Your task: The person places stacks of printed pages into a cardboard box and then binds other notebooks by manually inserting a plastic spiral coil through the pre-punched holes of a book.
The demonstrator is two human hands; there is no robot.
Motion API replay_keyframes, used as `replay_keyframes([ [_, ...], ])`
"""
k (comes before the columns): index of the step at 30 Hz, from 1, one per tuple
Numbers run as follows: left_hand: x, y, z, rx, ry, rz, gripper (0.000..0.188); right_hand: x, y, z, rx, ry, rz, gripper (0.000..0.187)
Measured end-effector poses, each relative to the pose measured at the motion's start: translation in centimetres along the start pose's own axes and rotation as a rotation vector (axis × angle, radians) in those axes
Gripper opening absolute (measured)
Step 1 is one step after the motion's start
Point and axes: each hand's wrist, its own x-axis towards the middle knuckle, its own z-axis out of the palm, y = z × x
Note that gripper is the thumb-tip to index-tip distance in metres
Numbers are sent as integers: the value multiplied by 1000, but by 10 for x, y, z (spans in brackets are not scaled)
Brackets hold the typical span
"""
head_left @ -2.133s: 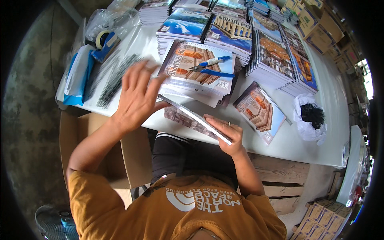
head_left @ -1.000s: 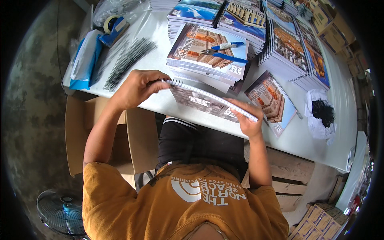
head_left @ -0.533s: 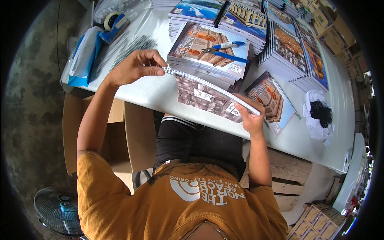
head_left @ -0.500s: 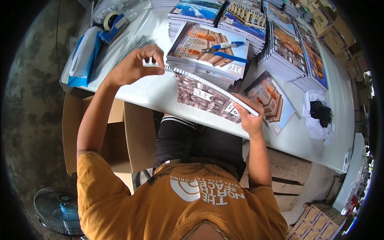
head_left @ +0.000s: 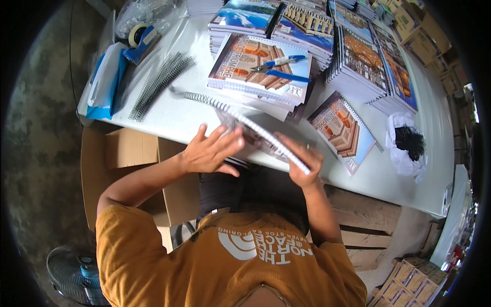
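Head view: R hand's (head_left: 305, 162) grip is closed on the grey-brown-covered rectangular paper notebook (head_left: 269, 137), tilted by the white surface's (head_left: 409, 194) front edge; L hand's (head_left: 212, 149) grip is spread, holding nothing, contact w/ notebook unclear; dark spiral coil (head_left: 198, 97), material n/k, juts out unsupported, so prob. bends or snags if knocked.

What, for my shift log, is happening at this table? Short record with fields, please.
Right hand: grips notebook, held tilted
Left hand: open, fingers spread, near notebook; contact unclear
Coil: sticks out past notebook's left end
Pliers: blue-handled, atop notebook stack
Loose coils: on table, left
Black tangle: in white wrapping, right
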Motion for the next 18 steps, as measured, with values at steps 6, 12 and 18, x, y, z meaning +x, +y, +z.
replay_keyframes([
  [6,11,-35,11,-63,262,-613,117,2,-10,20,13,-46,-113,25],
  [12,25,-61,-18,144,534,-237,101,-5,-13,21,27,-62,-119,27],
  [18,34,-16,-15,-95,445,-105,108,6,-6,20,-2,-19,-156,28],
])
